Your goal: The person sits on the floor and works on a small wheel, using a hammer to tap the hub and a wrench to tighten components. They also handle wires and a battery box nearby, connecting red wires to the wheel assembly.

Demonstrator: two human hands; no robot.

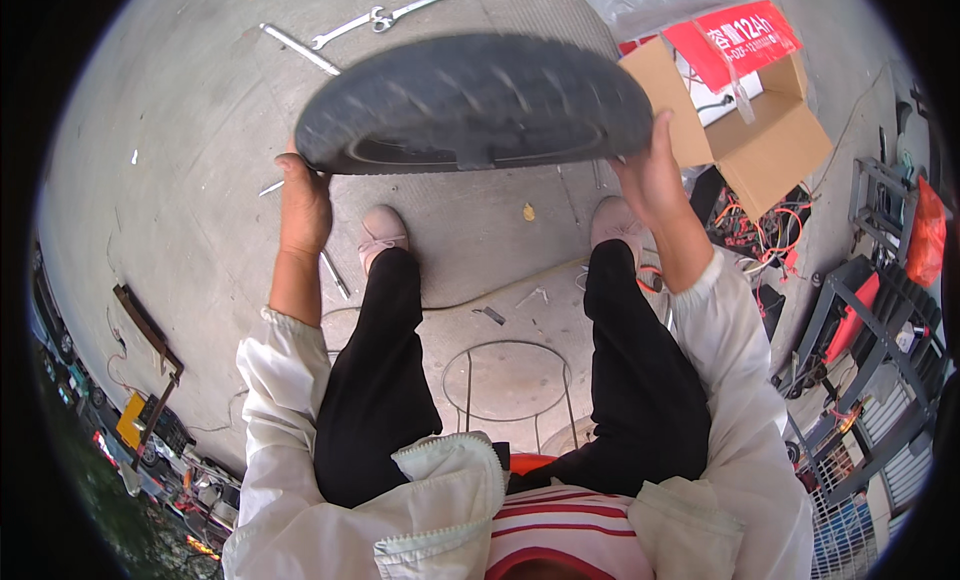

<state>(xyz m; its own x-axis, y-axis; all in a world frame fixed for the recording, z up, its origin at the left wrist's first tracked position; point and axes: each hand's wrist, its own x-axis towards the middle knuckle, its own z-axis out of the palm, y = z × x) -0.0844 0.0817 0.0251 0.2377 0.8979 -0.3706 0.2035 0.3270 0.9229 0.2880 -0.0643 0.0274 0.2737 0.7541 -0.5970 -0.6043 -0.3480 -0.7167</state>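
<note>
A black wheel with a treaded rubber tyre (480, 77) is held up in front of me, tilted so its tread faces upward. My left hand (304, 201) grips its left side, thumb outward. On the opposite side, my right hand (656, 178) holds the tyre's edge. The dark rim (420, 146) and part of a hub show along the lower side; the fingers beneath the tyre are mostly hidden. Slight blur softens the tread. Below the wheel, my shoes stand apart on the concrete floor (487, 227).
Combination wrenches (420, 6) and a metal bar (300, 48) lie beyond the wheel. To the right are an open cardboard box (772, 129), tangled wires (757, 220) and a dark metal frame (885, 332). A wire-legged stool (506, 343) is beneath me; a hose (480, 291) crosses the floor.
</note>
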